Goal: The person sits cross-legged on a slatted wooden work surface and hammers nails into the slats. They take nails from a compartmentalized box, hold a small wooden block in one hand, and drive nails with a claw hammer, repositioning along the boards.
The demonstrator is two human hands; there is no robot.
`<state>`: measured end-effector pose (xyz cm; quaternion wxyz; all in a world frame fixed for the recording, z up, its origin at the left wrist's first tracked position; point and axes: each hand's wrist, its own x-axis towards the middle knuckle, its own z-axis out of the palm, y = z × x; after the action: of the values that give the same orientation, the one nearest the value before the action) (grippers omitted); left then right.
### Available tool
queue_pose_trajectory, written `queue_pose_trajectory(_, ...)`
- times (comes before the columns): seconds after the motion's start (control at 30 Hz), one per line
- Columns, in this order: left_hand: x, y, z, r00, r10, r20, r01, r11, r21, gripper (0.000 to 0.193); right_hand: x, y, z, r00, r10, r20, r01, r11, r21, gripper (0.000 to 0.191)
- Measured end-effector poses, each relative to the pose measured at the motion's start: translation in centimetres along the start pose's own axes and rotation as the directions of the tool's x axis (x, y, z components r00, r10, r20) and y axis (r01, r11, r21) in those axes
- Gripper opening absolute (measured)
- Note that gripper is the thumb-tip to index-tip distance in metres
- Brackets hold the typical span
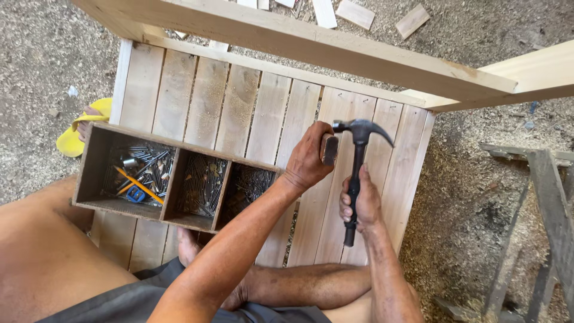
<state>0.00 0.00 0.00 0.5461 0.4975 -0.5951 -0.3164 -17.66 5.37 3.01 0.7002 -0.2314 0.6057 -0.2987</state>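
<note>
A pale slatted wooden panel (pixel 239 107) carries a three-compartment wooden nail box (pixel 95 157) at its left. Right of it, the right hand (pixel 360 203) grips a black claw hammer (pixel 357 161) upright — the left hand (pixel 308 157) is closed around a small brown block (pixel 329 149) beside the hammerhead.

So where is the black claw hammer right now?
The black claw hammer is right of centre in the head view, held upright in the right hand over the pale wooden slat panel, beside the left hand.

Bright, even daylight; sharp focus
</note>
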Motion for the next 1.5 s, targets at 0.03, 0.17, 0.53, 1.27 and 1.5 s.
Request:
queue_pose_trajectory(0.03,0.2,-0.2,0.0,1.0,0.019,-0.001,-0.019,1.0,0.018,0.034,0.3,0.5,0.2,0.999,0.034,0.026,-0.035,0.998,0.058,0.064)
queue_pose_trajectory(0.17,-1.0,-0.6,0.1,0.999,-0.031,0.008,0.031,0.999,0.009,0.029,0.6,2.6,0.1,0.962,0.256,0.095,-0.269,0.948,0.171,0.063)
queue_pose_trajectory(0.53,-0.2,-0.1,-0.3,0.995,-0.097,0.028,0.096,0.995,0.007,0.032,0.2,-4.7,-1.4,0.788,-0.615,-0.03,0.508,0.676,-0.534,0.062)
queue_pose_trajectory(1.27,-0.1,-0.1,-0.4,0.995,-0.096,0.035,0.096,0.995,0.005,0.026,8.0,-5.3,3.4,0.769,-0.613,0.181,0.414,0.262,-0.872,0.05)
queue_pose_trajectory(1.5,-0.5,-0.3,-0.4,0.99,-0.12,0.078,0.122,0.992,-0.019,0.031,6.3,-6.2,4.3,0.777,-0.624,0.084,0.413,0.403,-0.817,0.058)
